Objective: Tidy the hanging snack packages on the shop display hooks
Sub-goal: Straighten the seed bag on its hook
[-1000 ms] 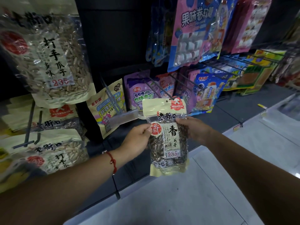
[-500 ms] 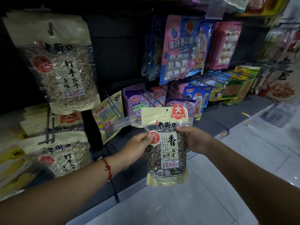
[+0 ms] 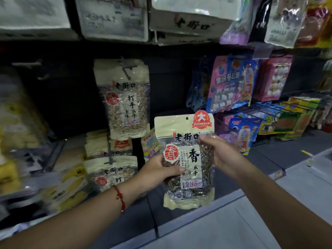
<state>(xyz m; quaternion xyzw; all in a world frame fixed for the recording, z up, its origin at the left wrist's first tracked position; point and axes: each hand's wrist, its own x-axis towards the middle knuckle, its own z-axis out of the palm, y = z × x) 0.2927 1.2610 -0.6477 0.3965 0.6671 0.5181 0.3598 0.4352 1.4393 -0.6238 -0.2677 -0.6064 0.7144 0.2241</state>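
Seed packet stands upright between both hands, left hand and right hand gripping its edges.

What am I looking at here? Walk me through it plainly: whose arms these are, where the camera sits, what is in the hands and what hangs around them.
There is no machine here. A person wears a wide-angle camera on the head, looking forward and down, so the two bare arms reaching in from the bottom are that person's own.

The left hand, with a red string bracelet on its wrist, grips the left edge of a sunflower seed packet. The right hand grips its right edge. The packet is upright, off any hook, with its small hang hole free at the top.

Behind it is a dark shop display. A paler seed packet hangs on a hook to the left, with more packets of that sort below it. To the right hangs a pink and blue candy pack, with other colourful snack packs around it. Pale floor shows at the bottom.
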